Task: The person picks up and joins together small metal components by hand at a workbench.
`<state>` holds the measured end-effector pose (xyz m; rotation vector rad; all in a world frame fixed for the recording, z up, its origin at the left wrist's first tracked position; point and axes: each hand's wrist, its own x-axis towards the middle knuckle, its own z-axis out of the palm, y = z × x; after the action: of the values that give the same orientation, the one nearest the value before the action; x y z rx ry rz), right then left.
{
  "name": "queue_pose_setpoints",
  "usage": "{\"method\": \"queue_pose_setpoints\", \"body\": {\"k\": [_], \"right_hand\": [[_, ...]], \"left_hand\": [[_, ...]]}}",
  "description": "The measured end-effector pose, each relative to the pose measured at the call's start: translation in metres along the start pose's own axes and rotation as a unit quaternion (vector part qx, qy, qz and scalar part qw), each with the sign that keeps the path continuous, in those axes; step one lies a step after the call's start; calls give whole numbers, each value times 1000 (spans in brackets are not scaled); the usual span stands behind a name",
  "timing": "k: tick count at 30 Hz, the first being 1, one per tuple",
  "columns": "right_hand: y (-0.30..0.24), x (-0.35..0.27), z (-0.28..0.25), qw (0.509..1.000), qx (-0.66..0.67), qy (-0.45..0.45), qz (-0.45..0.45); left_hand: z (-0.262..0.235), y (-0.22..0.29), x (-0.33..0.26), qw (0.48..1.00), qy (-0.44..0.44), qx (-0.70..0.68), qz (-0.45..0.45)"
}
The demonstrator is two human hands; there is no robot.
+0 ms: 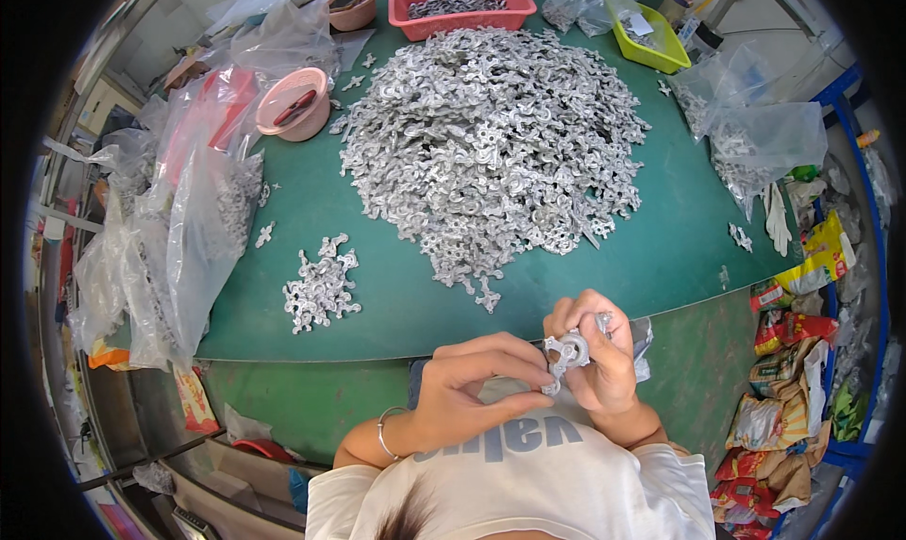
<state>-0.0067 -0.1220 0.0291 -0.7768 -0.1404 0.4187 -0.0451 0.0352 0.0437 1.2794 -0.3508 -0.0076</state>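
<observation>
Just in front of the table's near edge, both hands hold a small silver metal casting (569, 351) with a round ring and short lobes. My left hand (481, 378), with a bangle on its wrist, pinches the lower end between thumb and fingers. My right hand (604, 356) is closed around the other side, its fingers curled and partly hiding the part. Beyond them a large heap of similar castings (500, 134) covers the middle of the green table (396, 328). A smaller pile of castings (321, 287) lies to the left.
A red tray (396, 16) with parts stands behind the heap, a yellow-green basket (665, 59) at the back right. At left are a pink basket (316, 125) with a red-handled tool and plastic bags (189, 248) of castings. Another bag (764, 144) and a white glove (776, 219) lie right.
</observation>
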Motion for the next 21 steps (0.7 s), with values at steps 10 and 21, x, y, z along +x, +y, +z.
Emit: {"method": "queue_pose_setpoints", "body": {"k": [10,21], "right_hand": [[-2,0,2,1000,-9,0,14],[-5,0,5,1000,-23,-6,-15]], "left_hand": [[1,3,0,1000,2,26,0],[-1,2,-1,998,-1,62,4]]}}
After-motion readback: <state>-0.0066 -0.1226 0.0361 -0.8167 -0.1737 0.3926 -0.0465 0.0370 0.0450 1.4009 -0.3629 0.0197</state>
